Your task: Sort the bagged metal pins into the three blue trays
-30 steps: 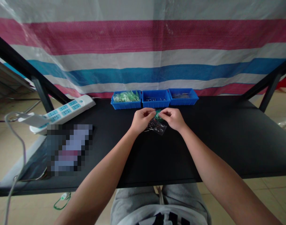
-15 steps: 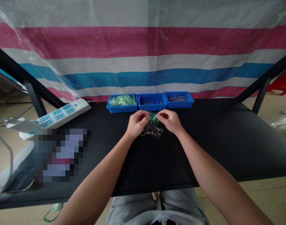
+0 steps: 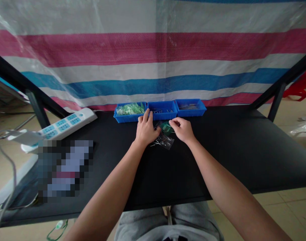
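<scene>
My left hand (image 3: 146, 130) is open, its fingers stretched forward to the near edge where the left and middle blue bins meet. Between my hands lies a small clear plastic bag with green pieces (image 3: 166, 126). My right hand (image 3: 183, 130) pinches the right edge of this bag with thumb and forefinger. Just below it is another clear bag with metal screw-like pins (image 3: 165, 142), close to my left thumb. The middle blue bin (image 3: 163, 115) contains several small metal pins. Green bagged pieces (image 3: 131, 108) fill the left blue bin (image 3: 129, 118).
A third blue bin (image 3: 193, 112) with small clear packets stands at the right of the row. On the left are a white power strip (image 3: 65, 125) with a plug and cable, and a blurred-out flat object (image 3: 70, 167). A striped sheet (image 3: 153, 73) hangs behind the black table (image 3: 243, 144).
My left hand has let go of the bag with green pieces and reached forward, fingers opening toward the bins. My right hand stays pinched at the bag.
</scene>
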A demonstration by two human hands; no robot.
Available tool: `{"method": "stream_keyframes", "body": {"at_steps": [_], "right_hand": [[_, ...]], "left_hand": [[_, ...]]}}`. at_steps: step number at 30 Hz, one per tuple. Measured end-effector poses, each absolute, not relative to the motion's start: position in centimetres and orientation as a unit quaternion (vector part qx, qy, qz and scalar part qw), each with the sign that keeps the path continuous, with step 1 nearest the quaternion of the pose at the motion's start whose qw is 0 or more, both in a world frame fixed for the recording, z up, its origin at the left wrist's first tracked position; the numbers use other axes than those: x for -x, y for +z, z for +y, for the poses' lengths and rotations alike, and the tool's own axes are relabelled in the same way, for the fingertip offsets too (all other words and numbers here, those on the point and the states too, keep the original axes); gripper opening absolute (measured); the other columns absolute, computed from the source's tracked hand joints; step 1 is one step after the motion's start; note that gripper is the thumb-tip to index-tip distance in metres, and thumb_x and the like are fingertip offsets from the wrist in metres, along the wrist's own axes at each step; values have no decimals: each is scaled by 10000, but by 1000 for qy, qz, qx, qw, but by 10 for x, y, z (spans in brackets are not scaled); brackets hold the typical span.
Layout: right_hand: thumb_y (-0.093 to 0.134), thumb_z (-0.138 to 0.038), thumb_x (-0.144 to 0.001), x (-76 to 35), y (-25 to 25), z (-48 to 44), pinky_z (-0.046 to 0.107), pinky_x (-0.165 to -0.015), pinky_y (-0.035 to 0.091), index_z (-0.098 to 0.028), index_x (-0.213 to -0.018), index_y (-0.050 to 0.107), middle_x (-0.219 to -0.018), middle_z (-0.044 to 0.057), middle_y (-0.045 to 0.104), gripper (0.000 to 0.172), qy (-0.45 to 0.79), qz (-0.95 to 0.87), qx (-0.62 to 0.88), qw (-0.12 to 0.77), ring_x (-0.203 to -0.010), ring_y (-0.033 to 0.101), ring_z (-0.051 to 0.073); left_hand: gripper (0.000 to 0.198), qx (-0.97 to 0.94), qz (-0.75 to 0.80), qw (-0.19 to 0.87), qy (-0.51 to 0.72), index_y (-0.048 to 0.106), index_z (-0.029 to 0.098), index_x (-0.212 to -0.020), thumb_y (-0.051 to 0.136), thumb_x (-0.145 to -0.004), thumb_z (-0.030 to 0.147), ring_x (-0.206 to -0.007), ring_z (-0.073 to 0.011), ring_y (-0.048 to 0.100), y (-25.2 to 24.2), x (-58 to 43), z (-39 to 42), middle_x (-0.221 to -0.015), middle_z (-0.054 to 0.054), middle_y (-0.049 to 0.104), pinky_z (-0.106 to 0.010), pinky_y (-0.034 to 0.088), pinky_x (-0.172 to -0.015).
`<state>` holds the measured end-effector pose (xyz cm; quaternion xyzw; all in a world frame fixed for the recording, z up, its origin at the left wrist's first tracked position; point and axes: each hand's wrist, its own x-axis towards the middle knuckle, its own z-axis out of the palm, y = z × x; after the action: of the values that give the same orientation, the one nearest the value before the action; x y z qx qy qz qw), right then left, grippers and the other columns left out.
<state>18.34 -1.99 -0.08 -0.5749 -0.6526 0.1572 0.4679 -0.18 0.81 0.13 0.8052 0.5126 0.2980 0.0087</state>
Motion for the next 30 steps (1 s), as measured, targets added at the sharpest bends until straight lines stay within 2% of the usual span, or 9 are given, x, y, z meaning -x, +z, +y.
{"method": "stream_keyframes", "body": {"at_steps": [3,5,8,11,13,18,21,25,30], "right_hand": [[524,-438,-852,-187,0,-19,291,-651,430,-197,-703,653,-688,40,672,311,153,-641,581,478,-657,601,182],[511,-397,-857,-191,-1,-18,295,-664,427,-191,-719,660,-697,42,674,289,152,-627,589,487,-674,602,186],[537,-310,-819,-198,-5,-13,300,-691,437,-183,-750,672,-726,44,684,198,157,-610,603,489,-695,607,188],[599,-268,-755,-202,-9,-10,319,-726,452,-173,-786,685,-772,52,691,132,162,-610,625,460,-714,609,191],[649,-316,-735,-202,-12,-9,348,-763,452,-172,-820,698,-814,68,688,175,148,-628,634,426,-765,610,209],[719,-552,-673,-195,-13,-14,441,-855,411,-186,-886,719,-970,115,654,424,100,-702,626,326,-947,561,288],[695,-585,-691,-190,-14,-17,460,-866,404,-193,-948,713,-1018,117,635,468,84,-711,632,297,-984,540,305],[646,-488,-775,-188,-11,-17,442,-880,412,-169,-950,699,-993,114,637,367,97,-700,628,326,-966,555,283],[708,-330,-735,-190,0,-23,402,-884,415,-196,-789,675,-899,58,612,148,120,-740,543,379,-915,542,233]], "left_hand": [[653,-799,512,27,316,462,88,-1354,586,-752,305,-1301,-392,387,3,5,8,-1501,-186,353,-523,362,-1056],[550,-782,514,47,350,529,114,-1297,538,-763,246,-1254,-340,450,6,9,8,-1432,-152,455,-473,394,-1044],[426,-756,523,107,380,639,142,-1135,483,-740,168,-997,-238,606,11,17,8,-1146,-103,652,-360,487,-920],[336,-737,538,152,380,693,146,-968,483,-706,146,-807,-192,629,11,26,9,-943,-71,701,-311,507,-830],[315,-722,551,161,387,700,147,-926,484,-696,136,-803,-190,629,8,30,11,-927,-71,707,-304,504,-822],[313,-716,565,183,366,710,158,-897,477,-694,107,-790,-187,638,-1,33,17,-889,-63,719,-288,502,-804],[311,-728,571,192,326,710,167,-891,472,-703,98,-821,-188,652,-2,32,19,-890,-54,726,-284,502,-825],[317,-744,575,199,276,708,170,-910,470,-713,97,-849,-193,663,1,31,18,-919,-49,729,-287,506,-837],[311,-769,560,184,247,711,176,-920,491,-709,114,-889,-207,662,0,32,17,-949,-51,726,-308,505,-873]]}}
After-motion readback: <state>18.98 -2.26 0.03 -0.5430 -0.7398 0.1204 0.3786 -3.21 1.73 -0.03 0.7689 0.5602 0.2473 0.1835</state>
